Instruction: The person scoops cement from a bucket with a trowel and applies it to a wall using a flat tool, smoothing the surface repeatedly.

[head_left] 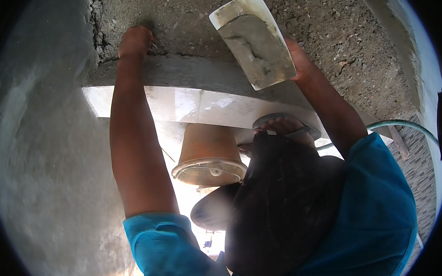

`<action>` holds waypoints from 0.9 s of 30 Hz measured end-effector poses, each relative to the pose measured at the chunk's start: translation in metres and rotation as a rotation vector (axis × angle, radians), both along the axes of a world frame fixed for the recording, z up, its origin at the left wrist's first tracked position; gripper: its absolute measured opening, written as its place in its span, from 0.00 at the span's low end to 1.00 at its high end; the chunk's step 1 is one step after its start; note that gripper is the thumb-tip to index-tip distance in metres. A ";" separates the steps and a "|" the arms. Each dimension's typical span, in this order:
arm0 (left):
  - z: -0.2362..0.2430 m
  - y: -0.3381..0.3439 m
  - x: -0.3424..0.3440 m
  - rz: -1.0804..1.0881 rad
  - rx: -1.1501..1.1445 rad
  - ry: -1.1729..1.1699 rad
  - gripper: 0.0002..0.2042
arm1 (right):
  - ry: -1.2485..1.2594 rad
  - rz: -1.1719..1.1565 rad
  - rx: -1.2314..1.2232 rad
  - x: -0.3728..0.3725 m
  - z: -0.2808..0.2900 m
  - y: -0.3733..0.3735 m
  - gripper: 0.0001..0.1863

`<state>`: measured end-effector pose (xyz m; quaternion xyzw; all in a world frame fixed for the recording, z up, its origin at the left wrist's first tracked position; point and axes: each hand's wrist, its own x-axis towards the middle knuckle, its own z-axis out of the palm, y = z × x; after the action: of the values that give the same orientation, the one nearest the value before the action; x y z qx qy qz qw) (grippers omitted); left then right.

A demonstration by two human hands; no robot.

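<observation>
My left hand (135, 40) is closed at the rough concrete surface (186, 16) near its left end, beside a cracked edge. A sliver of red and some thin pale strands or scrapings (159, 46) show by its fingers; what it grips is hidden. My right hand (297, 60) grips a white rectangular board (251, 48) from its right side, with grey wet mortar spread over most of the board. Below both hands runs a pale tiled step edge (170, 98).
My sandalled foot (284, 124) rests at the step. An orange-brown bucket (204, 141) stands below it. A green hose (413, 125) and a wooden strip (399, 142) lie at the right. A smooth grey plastered surface (39, 146) borders the left, patterned tiles (415, 179) the right.
</observation>
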<state>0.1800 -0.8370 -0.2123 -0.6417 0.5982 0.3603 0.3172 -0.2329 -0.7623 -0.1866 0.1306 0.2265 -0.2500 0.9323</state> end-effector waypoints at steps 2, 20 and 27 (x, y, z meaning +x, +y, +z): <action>-0.003 -0.001 0.004 0.001 -0.019 -0.034 0.08 | 0.027 0.007 0.014 -0.002 0.001 -0.001 0.32; 0.069 0.006 0.005 -0.002 -0.205 0.037 0.11 | 0.025 0.094 -0.063 0.047 0.006 -0.045 0.27; 0.231 0.124 -0.007 0.823 -1.318 0.128 0.12 | -0.035 0.272 -0.203 0.173 -0.026 -0.096 0.22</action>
<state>0.1726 -0.7135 0.0186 -0.8460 0.4199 0.0558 -0.3238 -0.0604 -0.8586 -0.2128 0.0085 0.1992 -0.1410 0.9697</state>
